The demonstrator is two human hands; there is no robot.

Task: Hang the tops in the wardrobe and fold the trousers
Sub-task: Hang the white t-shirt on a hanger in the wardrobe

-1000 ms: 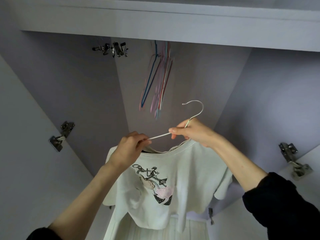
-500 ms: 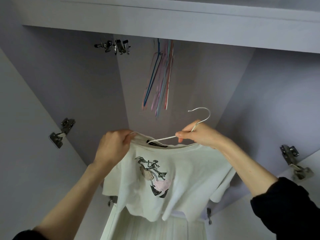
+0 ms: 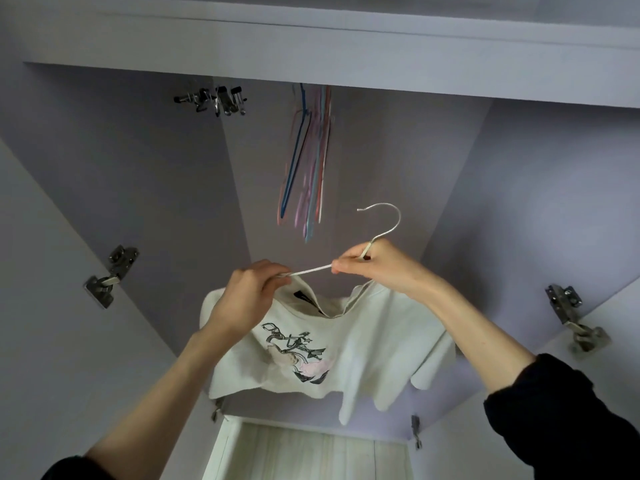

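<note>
While both hands grip the hanger (image 3: 380, 226), its hook hangs free.

home bedroom – open wardrobe (image 3: 519, 202), coloured hangers (image 3: 308, 161), door hinges (image 3: 110, 275)

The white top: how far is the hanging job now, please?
Done: nothing hung yet; only empty coloured hangers hang in the wardrobe. In hand: the white top is partly on the white hanger; the left hand pulls the collar over one arm, the right hand grips the neck. Left: hook it up. No trousers are visible.
</note>
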